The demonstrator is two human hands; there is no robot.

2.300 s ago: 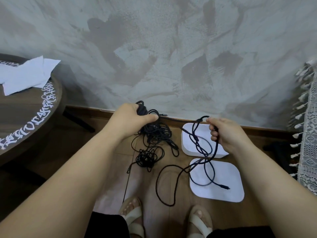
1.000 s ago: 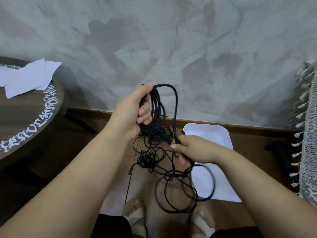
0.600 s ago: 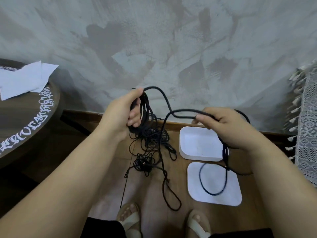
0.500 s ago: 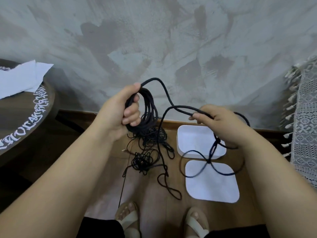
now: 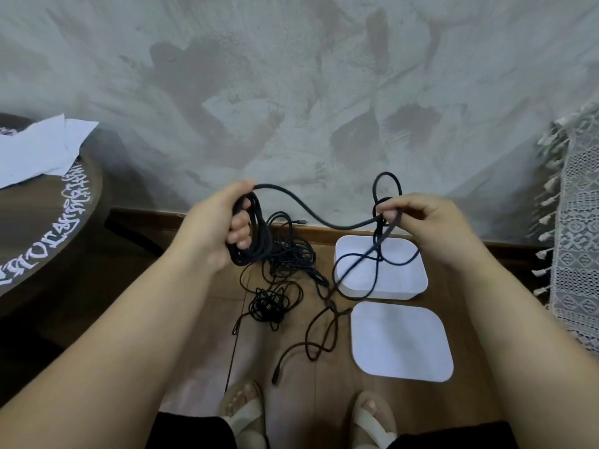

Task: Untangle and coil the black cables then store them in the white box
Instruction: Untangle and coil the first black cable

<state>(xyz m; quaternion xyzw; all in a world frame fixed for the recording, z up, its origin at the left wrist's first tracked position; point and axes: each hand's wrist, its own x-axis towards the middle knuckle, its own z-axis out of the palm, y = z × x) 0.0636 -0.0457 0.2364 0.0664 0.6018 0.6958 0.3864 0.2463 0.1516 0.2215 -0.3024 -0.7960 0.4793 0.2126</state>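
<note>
Left hand [image 5: 214, 228] grips a part-wound coil [image 5: 256, 236] of black cable, fingers curled round it; right hand [image 5: 428, 228] pinches a crossed loop [image 5: 387, 186] of the same strand (untangling is under way). More black cables [image 5: 272, 303] lie snarled on the floor beside the white box [image 5: 411, 280]; the loop probably needs freeing before winding on

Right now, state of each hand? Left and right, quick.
Left hand: closed, gripping a coiled bundle of thick black cable.
Right hand: closed, pinching a loose loop of black cable.
</note>
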